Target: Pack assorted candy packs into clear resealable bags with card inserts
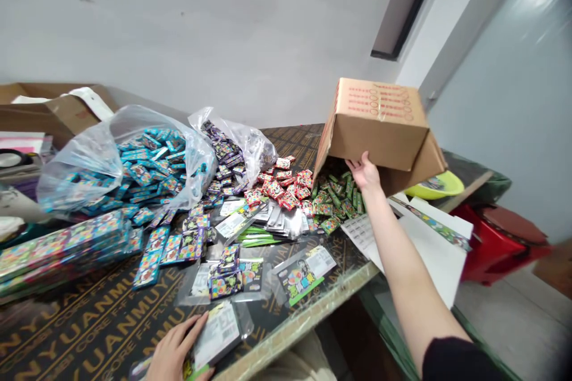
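Note:
My left hand (176, 348) lies at the table's near edge, fingers and thumb around a stack of clear bags with printed cards (218, 330). My right hand (364, 172) reaches forward and grips the lower edge of a cardboard box (379, 140). The box is tilted, its open side facing down toward the table. Small green packets (335, 196) lie in a heap under its opening. Red packets (286, 184) are piled just left of them. Two more flat bags with cards, one of them (306, 274) by the table edge, lie between my hands; purple packets (226, 274) rest on the other.
Clear plastic bags hold blue packets (152, 161) and purple packets (218, 146) at the back. Long strips of packets (67, 244) are stacked at left. A yellow-green bowl (438, 186), white sheets (429, 250) and a red stool (500, 238) are at right.

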Tool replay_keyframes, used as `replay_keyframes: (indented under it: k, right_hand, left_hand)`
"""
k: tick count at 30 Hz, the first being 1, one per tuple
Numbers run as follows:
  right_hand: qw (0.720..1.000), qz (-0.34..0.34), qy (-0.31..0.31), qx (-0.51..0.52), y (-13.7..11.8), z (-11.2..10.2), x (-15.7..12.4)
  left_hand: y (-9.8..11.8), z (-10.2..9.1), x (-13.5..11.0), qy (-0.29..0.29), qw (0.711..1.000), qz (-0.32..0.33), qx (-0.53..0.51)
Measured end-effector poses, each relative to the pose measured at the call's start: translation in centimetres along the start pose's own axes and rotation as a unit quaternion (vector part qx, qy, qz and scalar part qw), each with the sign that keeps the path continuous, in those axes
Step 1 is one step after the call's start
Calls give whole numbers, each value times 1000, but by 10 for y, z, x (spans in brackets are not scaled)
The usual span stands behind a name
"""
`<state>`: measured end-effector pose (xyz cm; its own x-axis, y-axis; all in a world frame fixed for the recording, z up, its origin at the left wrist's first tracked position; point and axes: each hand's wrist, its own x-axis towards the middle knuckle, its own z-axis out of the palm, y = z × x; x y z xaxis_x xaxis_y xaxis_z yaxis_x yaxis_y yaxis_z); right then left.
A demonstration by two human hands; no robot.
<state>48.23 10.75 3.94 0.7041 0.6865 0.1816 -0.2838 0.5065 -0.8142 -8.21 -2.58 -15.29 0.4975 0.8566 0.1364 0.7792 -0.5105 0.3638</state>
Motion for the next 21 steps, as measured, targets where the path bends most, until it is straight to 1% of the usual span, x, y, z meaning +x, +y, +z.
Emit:
replay_keyframes:
  k: [2, 4, 6, 8, 9, 11, 13, 15, 16, 18, 19, 21]
  right_hand:
    - [998, -3, 31, -51, -11, 14, 22]
    - [996, 8, 41, -77, -20, 23, 36]
    - [994, 27, 33, -105, -20, 26, 36]
    - [988, 47, 6, -145, -6, 26, 18]
    - [984, 57, -17, -168, 5, 25, 1]
    - [970, 82, -80, -215, 37, 23, -45]
    - [947, 111, -158, -258, 71, 22, -104]
    - [909, 122, -256, -304, 102, 22, -166]
    - [898, 126, -285, -310, 114, 23, -196]
    - [873, 115, -344, -327, 132, 28, -249]
    - [855, 93, -379, -341, 139, 31, -271]
    - [833, 58, -418, -358, 146, 40, -308]
  left_hand:
    - [2, -2, 1, -4, 1000, 1, -4]
    - [6, -4, 1, -12, 1000, 4, -9]
    - [11, -7, 1, -22, 1000, 5, -15]
    - [17, -11, 0, -30, 999, 2, -22]
    - [19, -12, -1, -33, 999, 1, -28]
    - [24, -15, -1, -35, 999, -4, -41]
    - [27, -17, -1, -33, 998, -10, -52]
    - [30, -20, 0, -31, 998, -18, -55]
    - [31, -22, 1, -30, 998, -23, -53]
    - [34, -27, 4, -27, 998, -35, -42]
    - [35, -31, 6, -22, 998, -41, -37]
    - [37, -40, 9, 2, 998, -58, -38]
